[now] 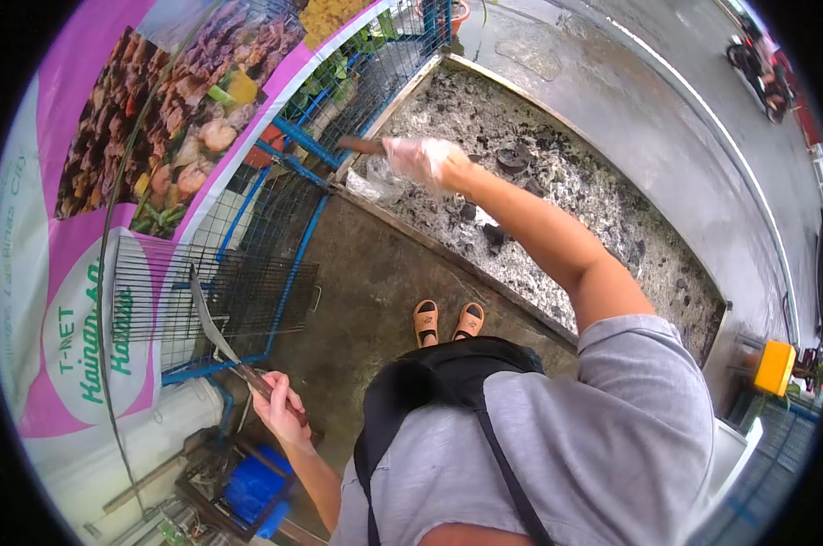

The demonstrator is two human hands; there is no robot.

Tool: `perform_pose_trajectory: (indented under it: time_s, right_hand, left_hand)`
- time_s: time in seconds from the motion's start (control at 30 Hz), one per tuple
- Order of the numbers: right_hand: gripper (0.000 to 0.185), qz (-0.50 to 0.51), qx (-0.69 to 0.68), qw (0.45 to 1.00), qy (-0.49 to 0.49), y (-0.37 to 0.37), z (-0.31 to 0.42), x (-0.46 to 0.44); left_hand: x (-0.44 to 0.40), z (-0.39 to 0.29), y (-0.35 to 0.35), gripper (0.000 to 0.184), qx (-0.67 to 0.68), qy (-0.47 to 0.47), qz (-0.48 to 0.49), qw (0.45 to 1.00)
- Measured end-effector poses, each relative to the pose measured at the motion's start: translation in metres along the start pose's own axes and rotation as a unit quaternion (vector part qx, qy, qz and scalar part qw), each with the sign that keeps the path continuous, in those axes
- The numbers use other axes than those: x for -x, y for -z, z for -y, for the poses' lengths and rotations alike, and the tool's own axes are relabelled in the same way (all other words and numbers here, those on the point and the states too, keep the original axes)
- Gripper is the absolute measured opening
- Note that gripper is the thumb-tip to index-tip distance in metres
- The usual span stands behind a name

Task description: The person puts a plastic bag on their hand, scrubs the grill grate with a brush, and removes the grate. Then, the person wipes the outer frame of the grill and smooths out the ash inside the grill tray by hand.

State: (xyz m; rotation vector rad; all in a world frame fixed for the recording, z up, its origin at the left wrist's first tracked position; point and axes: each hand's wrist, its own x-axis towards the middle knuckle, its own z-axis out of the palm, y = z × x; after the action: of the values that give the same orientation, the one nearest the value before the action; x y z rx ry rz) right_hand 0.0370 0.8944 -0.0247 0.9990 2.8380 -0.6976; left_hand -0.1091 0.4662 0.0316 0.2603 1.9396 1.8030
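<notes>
My left hand (284, 409) is closed around the dark handle of a long knife-like tool (213, 329), its slightly curved metal blade pointing up and away. The blade overlaps a wire grill rack (275, 289) in my view; I cannot tell if they touch. My right hand (420, 162), in a clear plastic glove, reaches over the far left corner of a charcoal grill bed (593, 214). Its fingers close on a short brown wooden piece (361, 146), whose other end is hidden. Crumpled clear plastic (375, 182) lies just below that hand.
Ash and black charcoal lumps (514, 157) fill the bed. A blue wire fence (293, 264) and a printed banner (75, 273) stand at the left. A blue container (255, 491) sits low left. Beyond the bed, a motorcycle (759, 75) is on the wet road.
</notes>
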Motion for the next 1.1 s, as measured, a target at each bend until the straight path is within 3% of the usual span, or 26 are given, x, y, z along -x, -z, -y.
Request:
perform_pose_trajectory:
  time_s: [0.03,0.07,0.13,0.17,0.2,0.23,0.27,0.3,0.37,0.4,0.47,0.5,0.53,0.57,0.6,0.63,0.67,0.73,0.77,0.83,0.9,0.97,1.03,1.07,1.1]
  right_hand:
    - [0.036,-0.082,0.284,0.950,0.102,-0.039,-0.040,-0.035]
    - [0.039,-0.216,0.544,0.798,0.143,-0.079,-0.079,-0.071]
    - [0.035,-0.103,0.238,0.964,0.056,-0.052,-0.052,-0.048]
    - [0.035,-0.077,0.087,0.993,-0.008,-0.037,-0.037,-0.036]
    - [0.031,-0.229,0.300,0.915,0.140,-0.092,-0.051,-0.065]
    - [0.028,-0.165,0.115,0.970,0.137,-0.067,-0.023,-0.030]
    - [0.025,-0.112,-0.076,0.984,0.115,-0.038,0.008,0.007]
    - [0.025,-0.111,-0.079,0.985,0.110,-0.041,0.011,0.019]
    - [0.029,-0.166,-0.120,0.979,0.012,-0.047,0.016,0.035]
    - [0.033,-0.200,0.211,0.957,0.024,-0.060,0.018,0.050]
    - [0.037,-0.213,0.531,0.819,0.048,-0.079,0.042,0.098]
    - [0.037,-0.224,0.372,0.901,-0.002,-0.086,0.061,0.119]
    - [0.037,-0.255,0.201,0.945,-0.046,-0.093,0.079,0.140]
    - [0.037,-0.267,-0.174,0.935,-0.153,-0.105,0.097,0.153]
    - [0.036,-0.277,-0.170,0.927,-0.187,-0.109,0.104,0.163]
    - [0.035,-0.366,-0.164,0.900,-0.173,-0.136,0.101,0.173]
    - [0.036,-0.337,-0.098,0.919,-0.178,-0.145,0.096,0.186]
    - [0.037,-0.379,-0.111,0.896,-0.203,-0.162,0.095,0.226]
    - [0.037,-0.454,-0.182,0.845,-0.215,-0.164,0.100,0.253]
    - [0.038,-0.396,-0.114,0.847,-0.335,-0.169,0.098,0.320]
    - [0.041,-0.424,-0.118,0.807,-0.394,-0.163,0.103,0.375]
    - [0.042,-0.359,-0.088,0.795,-0.481,-0.153,0.106,0.398]
    - [0.042,-0.367,-0.147,0.708,-0.585,-0.170,0.118,0.371]
    - [0.045,-0.315,-0.260,0.678,-0.611,-0.145,0.133,0.355]
    - [0.044,-0.364,-0.232,0.715,-0.550,-0.170,0.128,0.339]
  left_hand:
    - [0.002,-0.003,-0.001,0.009,-0.001,0.000,-0.003,1.000]
    - [0.004,-0.005,-0.002,0.009,-0.003,-0.007,0.004,1.000]
    - [0.007,-0.003,-0.004,0.010,-0.010,-0.011,0.013,1.000]
    - [0.007,0.001,-0.005,0.010,-0.012,-0.016,0.024,1.000]
    - [0.008,0.004,-0.006,0.010,-0.013,-0.019,0.035,0.999]
    - [0.008,0.005,-0.011,0.010,-0.014,-0.015,0.037,0.999]
    - [0.007,0.004,-0.017,0.010,-0.011,-0.010,0.045,0.999]
    - [0.005,0.003,-0.020,0.011,-0.009,-0.004,0.053,0.999]
    - [-0.007,0.002,-0.021,0.013,-0.012,0.006,0.075,0.997]
    - [-0.014,0.002,-0.024,0.013,-0.011,-0.007,0.094,0.996]
    - [-0.027,-0.002,-0.039,0.013,-0.022,-0.007,0.117,0.993]
    - [-0.036,0.000,-0.045,0.013,-0.024,-0.001,0.138,0.990]
    - [-0.048,0.001,-0.049,0.013,-0.019,-0.001,0.167,0.986]
    - [-0.058,0.003,-0.052,0.012,-0.017,0.003,0.198,0.980]
    - [-0.066,0.003,-0.057,0.011,-0.015,-0.001,0.221,0.975]
    - [-0.069,-0.002,-0.067,0.009,-0.030,-0.030,0.245,0.969]
    - [-0.076,-0.004,-0.071,0.009,-0.042,-0.028,0.278,0.959]
    - [-0.094,-0.006,-0.076,0.010,-0.079,-0.036,0.333,0.939]
    - [-0.096,-0.011,-0.082,0.010,-0.098,-0.050,0.357,0.928]
    - [-0.108,-0.008,-0.087,0.012,-0.110,-0.050,0.402,0.907]
    - [-0.109,-0.008,-0.095,0.012,-0.107,-0.045,0.430,0.895]
    - [-0.108,-0.010,-0.100,0.012,-0.101,-0.042,0.454,0.884]
    - [-0.109,-0.009,-0.104,0.011,-0.099,-0.048,0.479,0.871]
    - [-0.109,-0.009,-0.106,0.012,-0.090,-0.059,0.496,0.862]
    - [-0.107,-0.008,-0.108,0.012,-0.083,-0.054,0.503,0.859]
